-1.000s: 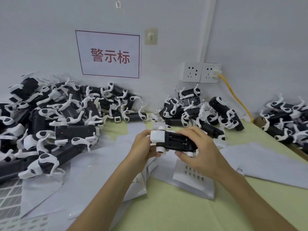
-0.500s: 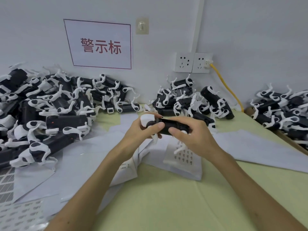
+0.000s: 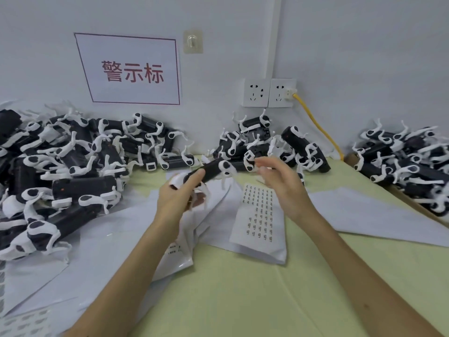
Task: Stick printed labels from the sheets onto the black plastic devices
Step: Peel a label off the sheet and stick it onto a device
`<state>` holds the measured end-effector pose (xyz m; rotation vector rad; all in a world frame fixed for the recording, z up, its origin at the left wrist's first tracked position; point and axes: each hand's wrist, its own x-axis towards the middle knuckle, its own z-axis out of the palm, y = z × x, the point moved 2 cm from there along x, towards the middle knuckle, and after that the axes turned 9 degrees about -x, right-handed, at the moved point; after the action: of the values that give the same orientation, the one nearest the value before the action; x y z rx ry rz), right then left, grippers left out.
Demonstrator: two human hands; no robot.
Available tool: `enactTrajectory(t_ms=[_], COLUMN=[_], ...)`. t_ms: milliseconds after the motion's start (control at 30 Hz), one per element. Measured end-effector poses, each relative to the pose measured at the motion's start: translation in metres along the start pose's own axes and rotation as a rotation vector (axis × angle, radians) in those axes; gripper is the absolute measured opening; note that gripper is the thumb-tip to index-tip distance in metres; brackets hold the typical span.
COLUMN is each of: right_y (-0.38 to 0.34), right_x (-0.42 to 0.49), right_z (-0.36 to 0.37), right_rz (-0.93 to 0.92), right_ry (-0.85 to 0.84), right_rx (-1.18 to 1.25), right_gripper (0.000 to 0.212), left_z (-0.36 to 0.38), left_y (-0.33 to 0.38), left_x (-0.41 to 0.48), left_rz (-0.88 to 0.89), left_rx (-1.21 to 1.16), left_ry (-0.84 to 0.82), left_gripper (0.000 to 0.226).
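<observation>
Pale green counter (image 3: pixel 243 300), heaps of black devices (image 3: pixel 73 166) with white straps along the wall, wall sign (image 3: pixel 131 69) reading 警示标 in red, label sheet (image 3: pixel 260 215) of tiny unreadable print lying flat, left hand (image 3: pixel 177 198) with fingers gripping one black device (image 3: pixel 211 170) above the counter, right hand (image 3: pixel 284 186) with fingers spread, empty.

Left hand (image 3: pixel 177 198) grips, curled; right hand (image 3: pixel 284 188) hovers, fingers loose.

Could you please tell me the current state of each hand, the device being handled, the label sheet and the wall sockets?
Device: held off the table, tilted.
Left hand: grips the device.
Right hand: open, holding nothing.
Label sheet: lying on the table, untouched.
Left socket: empty.
Right socket: yellow cable plugged in.
</observation>
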<state>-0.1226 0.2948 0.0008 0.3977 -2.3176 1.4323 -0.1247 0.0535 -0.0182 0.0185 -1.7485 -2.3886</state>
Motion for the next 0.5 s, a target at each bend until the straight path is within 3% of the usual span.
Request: enactTrajectory(t_ms=[100,233,367,433,500], right_y=[0.022,0.049,0.06,0.061,0.059], right_x=[0.0,0.001,0.0,0.001,0.001], right_z=[-0.003,0.0,0.002,0.002,-0.001], right_rz=[0.072,0.254,0.291,0.29,0.305], right_ry=[-0.037,-0.155,-0.273,-0.27,-0.243], right_rx=[-0.379,-0.8,-0.879,-0.871,-0.836], right_gripper=[0.032,0.062,0.085,0.09,0.092], left_z=[-0.009,-0.011,-0.011,-0.011,-0.013], left_y=[-0.001,-0.012,-0.012,-0.008,-0.003], left_x=[0.003,0.002,0.0,0.0,0.0], left_rz=[0.128,0.134,0.149,0.149,0.118], left_rx=[0.143,0.319,0.535,0.749,0.768], left_ry=[0.147,0.127,0.126,0.152,0.152], left_gripper=[0.035,0.035,0.047,0.061,0.071])
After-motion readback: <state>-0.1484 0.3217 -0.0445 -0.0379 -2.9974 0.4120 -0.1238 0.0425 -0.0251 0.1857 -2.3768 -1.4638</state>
